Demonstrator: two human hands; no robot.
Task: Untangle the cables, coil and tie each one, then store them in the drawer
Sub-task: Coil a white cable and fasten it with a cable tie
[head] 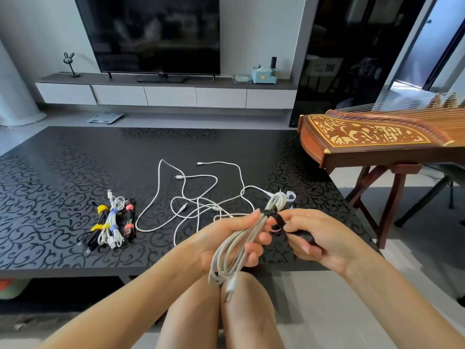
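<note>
Left hand: the left hand [226, 238] grips the coiled white cable [234, 258] about mid-length, fingers curled round the bunched strands, above the knees and in front of the table edge.
Right hand: the right hand [317, 238] pinches the black fabric strap [278, 219] that wraps the coil near its upper end. Something dark also lies under its fingers, and I cannot tell what.
Coil: long loops hang below the left hand, with one plug dangling at the bottom.
Step in hand: judging by the wrap, this cable is being tied. It is not yet in any drawer.
Handling: the cable looks light, limp and fairly smooth. The loops will likely spring apart if the grip eases before the strap closes, so hold the strands together just beside the strap.
Strap: soft and thin. It probably wants pulling snug by its free end, then pressing flat onto itself.
Left to do: the loose tangled white cables [191, 197] sprawl over the black patterned table [63, 172], crossing one another.
Already tied: the small bundles with yellow, blue and pink ties [110, 222] lie side by side to the left.
Spare: a pale looped tie [291, 195] sits just beyond the coil's top.
Likely store: the white drawer fronts of the wall cabinet [171, 95], well apart from the table and shut.
</note>
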